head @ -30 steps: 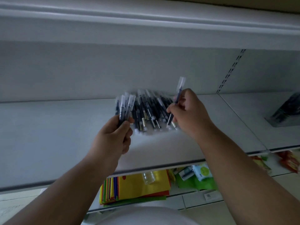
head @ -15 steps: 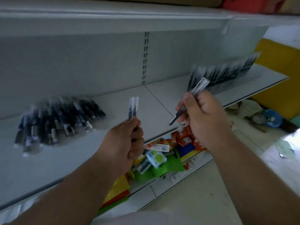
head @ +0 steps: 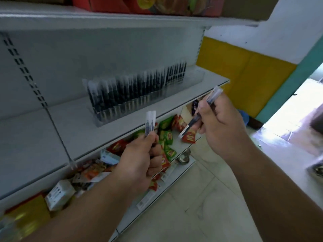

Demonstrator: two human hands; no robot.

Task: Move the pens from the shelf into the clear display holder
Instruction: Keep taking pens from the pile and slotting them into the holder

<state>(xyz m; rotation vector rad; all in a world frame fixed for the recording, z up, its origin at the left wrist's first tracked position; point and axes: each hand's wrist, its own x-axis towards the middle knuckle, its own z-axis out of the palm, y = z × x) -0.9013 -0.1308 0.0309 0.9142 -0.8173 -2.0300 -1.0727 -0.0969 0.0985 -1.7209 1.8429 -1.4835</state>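
Observation:
The clear display holder (head: 195, 75) stands on the grey shelf (head: 66, 130), holding a long row of upright dark pens (head: 132, 91); its right end looks unfilled. My left hand (head: 139, 161) grips a few pens (head: 150, 122) upright, their clear caps pointing up, just in front of the shelf edge below the holder. My right hand (head: 222, 128) holds a single pen (head: 201, 110) tilted, cap end up to the right, to the right of the shelf and lower than the holder. The loose pile of pens is out of view.
An upper shelf (head: 104, 20) carries red boxes overhead. Below the grey shelf, lower shelves hold snack packets (head: 167, 135) and small boxes (head: 59, 193). A yellow and teal wall (head: 244, 75) lies right, with tiled floor (head: 201, 198) and a white counter (head: 297, 163).
The view has swung right from the loose pen pile to the display holder. Both hands carried their pens along and now sit in front of the holder.

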